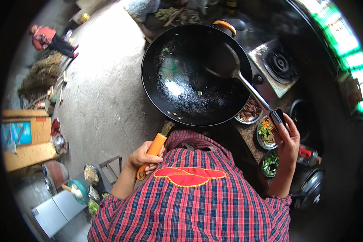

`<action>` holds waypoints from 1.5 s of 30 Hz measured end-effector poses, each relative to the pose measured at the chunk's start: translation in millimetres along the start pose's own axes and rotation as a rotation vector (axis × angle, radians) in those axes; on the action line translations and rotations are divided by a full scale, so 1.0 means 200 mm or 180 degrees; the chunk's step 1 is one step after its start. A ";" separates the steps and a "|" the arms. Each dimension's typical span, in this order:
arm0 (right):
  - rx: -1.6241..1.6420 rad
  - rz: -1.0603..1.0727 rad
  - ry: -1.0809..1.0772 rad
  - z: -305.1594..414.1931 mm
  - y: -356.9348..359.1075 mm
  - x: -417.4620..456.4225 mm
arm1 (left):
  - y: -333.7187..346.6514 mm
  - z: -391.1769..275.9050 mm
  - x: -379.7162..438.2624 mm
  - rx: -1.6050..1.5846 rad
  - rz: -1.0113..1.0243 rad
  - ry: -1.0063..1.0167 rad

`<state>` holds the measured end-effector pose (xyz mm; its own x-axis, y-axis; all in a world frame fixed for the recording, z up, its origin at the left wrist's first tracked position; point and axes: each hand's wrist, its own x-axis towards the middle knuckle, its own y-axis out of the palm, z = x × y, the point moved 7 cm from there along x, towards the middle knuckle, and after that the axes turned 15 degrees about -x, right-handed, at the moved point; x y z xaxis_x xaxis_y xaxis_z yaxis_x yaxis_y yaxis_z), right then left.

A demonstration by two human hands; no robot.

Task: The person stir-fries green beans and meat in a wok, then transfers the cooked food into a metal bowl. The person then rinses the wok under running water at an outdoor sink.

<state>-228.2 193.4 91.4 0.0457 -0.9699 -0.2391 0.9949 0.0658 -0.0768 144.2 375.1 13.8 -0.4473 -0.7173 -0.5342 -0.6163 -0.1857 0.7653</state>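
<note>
A large black wok (184,81) is in front of me, with a wet sheen and a few green scraps inside. My left hand (148,157) is closed around its orange handle (157,145). The wok's orange loop handle (225,25) is at the far side. My right hand (286,133) grips the dark end of a long metal wok spatula (254,90), whose broad head lies over the wok's right part. Below the spatula's shaft are a dish of browned meat pieces (249,111), a bowl of chopped mixed vegetables (266,133) and a bowl of chopped greens (270,165).
A gas stove (276,65) sits right of the wok on the counter. A bottle with a red label (308,155) and a lidded pot (311,189) are beyond my right hand. A person (51,39) stands far left, near straw bundles. A wooden table (30,151) is at left.
</note>
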 end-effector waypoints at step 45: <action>-0.1839 0.2843 -0.2805 0.58 4.48 1.50 | -1.89 -2.23 -0.71 -0.1765 -0.1180 0.2278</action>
<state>687.8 -65.9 62.3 0.8991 -0.3596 0.2496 0.4295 0.6148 -0.6615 729.6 247.2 -39.9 0.3253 -0.7537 -0.5711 -0.1642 -0.6398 0.7508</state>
